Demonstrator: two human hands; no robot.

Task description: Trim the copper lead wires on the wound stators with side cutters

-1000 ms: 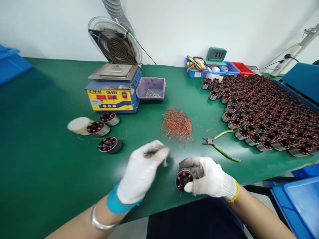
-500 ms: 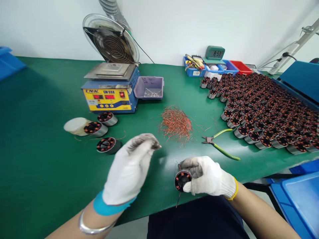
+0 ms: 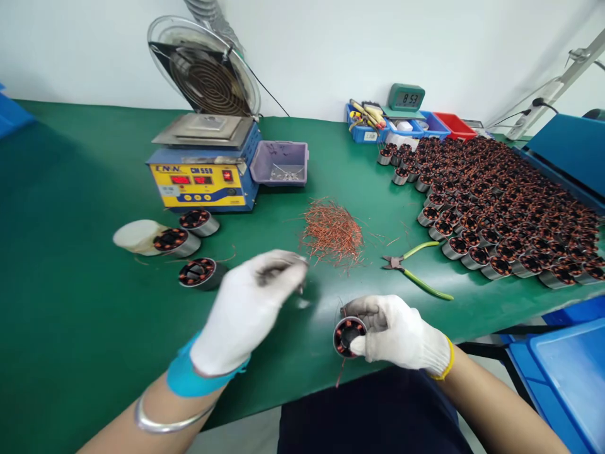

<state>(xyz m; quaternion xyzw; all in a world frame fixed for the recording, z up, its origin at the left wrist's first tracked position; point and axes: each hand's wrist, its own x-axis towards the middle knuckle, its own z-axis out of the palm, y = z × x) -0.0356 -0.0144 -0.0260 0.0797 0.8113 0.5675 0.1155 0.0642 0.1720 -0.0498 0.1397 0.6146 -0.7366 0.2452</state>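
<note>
My right hand point(image 3: 394, 331), in a white glove with dark-stained fingers, grips a motor stator point(image 3: 348, 337) near the table's front edge. The stator is a metal ring with copper windings round a black centre, its open face turned towards me; thin wire ends stick out above and below. My left hand point(image 3: 258, 302), gloved too, hovers to the left with thumb and fingers pinched together. What lies in that pinch, if anything, is blurred and I cannot make it out. Just beyond the fingertips is a heap of copper wire offcuts point(image 3: 331, 232). Green-handled cutting pliers point(image 3: 416, 268) lie open on the table.
Rows of wound stators point(image 3: 501, 214) fill the right side. A solder pot point(image 3: 203, 173) stands back left beside a purple tray point(image 3: 280, 165). Several stators point(image 3: 177, 241) and a pale round block point(image 3: 137, 236) sit before it. Small bins point(image 3: 363, 132) and a clock point(image 3: 406, 98) are at the back.
My left hand has shifted slightly towards the wire heap, still pinched. The right hand keeps its hold on the stator. The whole view has moved a little.
</note>
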